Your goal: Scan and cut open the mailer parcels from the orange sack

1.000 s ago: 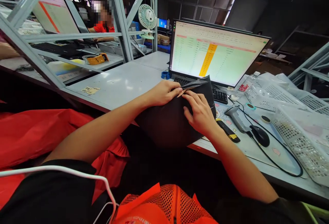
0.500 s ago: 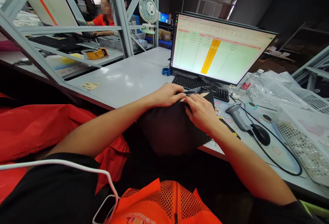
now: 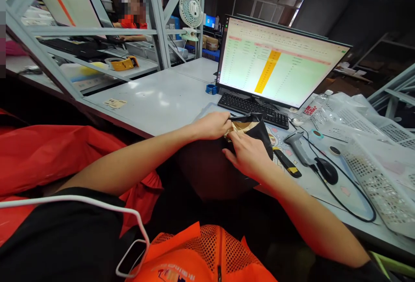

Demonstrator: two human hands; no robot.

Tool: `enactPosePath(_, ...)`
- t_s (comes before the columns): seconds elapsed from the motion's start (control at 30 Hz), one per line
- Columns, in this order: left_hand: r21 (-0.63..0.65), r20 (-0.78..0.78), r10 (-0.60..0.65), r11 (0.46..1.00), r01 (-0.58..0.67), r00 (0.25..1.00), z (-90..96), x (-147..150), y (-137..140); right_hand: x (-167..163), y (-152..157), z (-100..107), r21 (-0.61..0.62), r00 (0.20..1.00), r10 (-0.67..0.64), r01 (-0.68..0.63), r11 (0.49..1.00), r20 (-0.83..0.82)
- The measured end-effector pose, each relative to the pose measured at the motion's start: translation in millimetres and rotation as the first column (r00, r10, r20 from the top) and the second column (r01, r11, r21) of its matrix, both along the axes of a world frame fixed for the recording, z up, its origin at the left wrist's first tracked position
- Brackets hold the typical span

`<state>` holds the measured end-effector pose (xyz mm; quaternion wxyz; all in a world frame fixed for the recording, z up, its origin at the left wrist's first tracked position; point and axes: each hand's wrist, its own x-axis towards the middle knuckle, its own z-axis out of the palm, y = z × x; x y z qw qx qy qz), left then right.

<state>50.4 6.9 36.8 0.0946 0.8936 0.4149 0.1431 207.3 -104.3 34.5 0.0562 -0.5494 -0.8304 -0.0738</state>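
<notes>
A black plastic mailing bag (image 3: 207,167) hangs over the desk's front edge, its mouth parted to show a tan inside (image 3: 248,126). My left hand (image 3: 214,125) grips the left side of the mouth with fingers curled. At the right side of the opening, my right hand (image 3: 248,151) pinches the rim, its fingertips at the tan lining. What lies deeper in the bag is hidden. Just right of the bag rests a black and yellow utility knife (image 3: 288,162).
Behind the bag stand a keyboard (image 3: 253,108) and a monitor (image 3: 279,64). To the right are a barcode scanner (image 3: 298,147), a mouse (image 3: 327,170) and white perforated baskets (image 3: 376,182). A blue tape roll (image 3: 212,89) sits left. Beyond the metal frame (image 3: 158,23) is another person.
The mouth of the black bag has been pulled wider, so more of the tan inside shows. Both hands have shifted slightly downward, and the utility knife is more fully uncovered.
</notes>
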Motion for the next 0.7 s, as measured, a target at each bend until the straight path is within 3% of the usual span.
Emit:
enactPosePath(0.1,-0.043,0.053,-0.061,0.997,0.064,0.997,-5.3,-2,-2,-5,-1,-6,0.071,1.000,-0.001,0.000,0.997,0.015)
enactPosePath(0.23,-0.094,0.136,-0.196,0.973,0.209,0.971,-12.8,-11,-1,0,-2,-20,0.226,0.992,0.126,-0.116,0.967,-0.029)
enactPosePath(0.33,-0.132,0.066,-0.235,0.961,0.242,0.970,-12.8,-17,-8,4,-11,-29,0.286,0.988,0.155,-0.142,0.948,-0.025)
enactPosePath(0.5,-0.127,-0.051,-0.196,0.974,0.188,0.979,-8.2,-21,-36,10,-37,-28,0.260,0.982,0.186,-0.184,0.948,0.019)
enactPosePath(0.7,-0.037,-0.211,-0.085,0.996,0.079,0.974,-12.4,-18,-58,14,-55,-24,0.098,0.989,0.141,-0.146,0.984,0.053)
